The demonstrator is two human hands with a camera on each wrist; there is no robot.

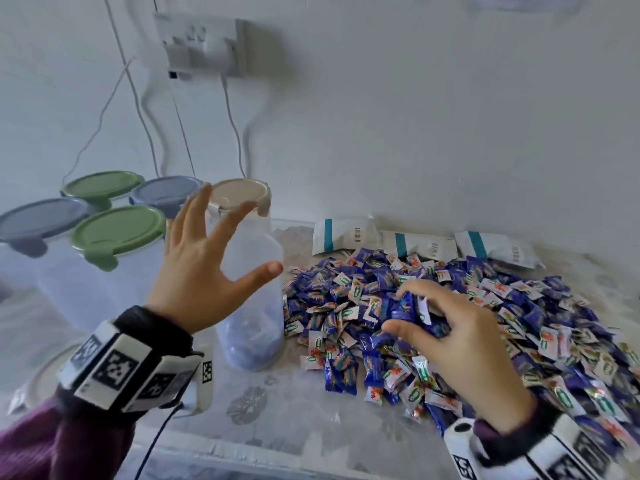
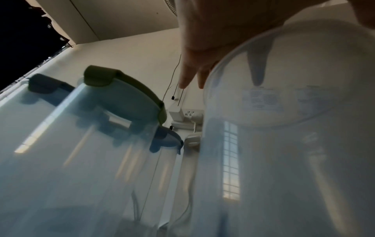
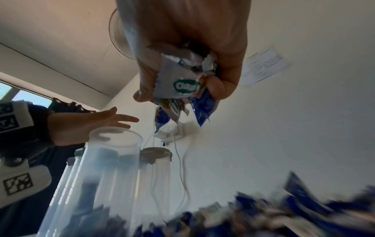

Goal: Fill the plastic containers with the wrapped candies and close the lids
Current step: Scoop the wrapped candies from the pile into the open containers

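Observation:
A tall clear plastic container (image 1: 254,306) stands without a lid left of centre, a few candies in its bottom. My left hand (image 1: 204,265) is spread open beside its upper part, thumb across the front; whether it touches is unclear. In the left wrist view my straight fingers (image 2: 190,70) reach past the container wall (image 2: 284,152). A big pile of blue and white wrapped candies (image 1: 502,306) covers the table on the right. My right hand (image 1: 436,327) grips a handful of candies (image 1: 408,306) just above the pile. The right wrist view shows this bunch of candies (image 3: 182,83) clenched in my fingers, above and right of the open rim (image 3: 115,136).
A container with a beige lid (image 1: 240,194) stands right behind the open one. Several containers with lids on, green (image 1: 117,233) and blue (image 1: 38,220), crowd the left. White packets (image 1: 415,245) lie against the back wall. Cables hang from a wall socket (image 1: 201,46).

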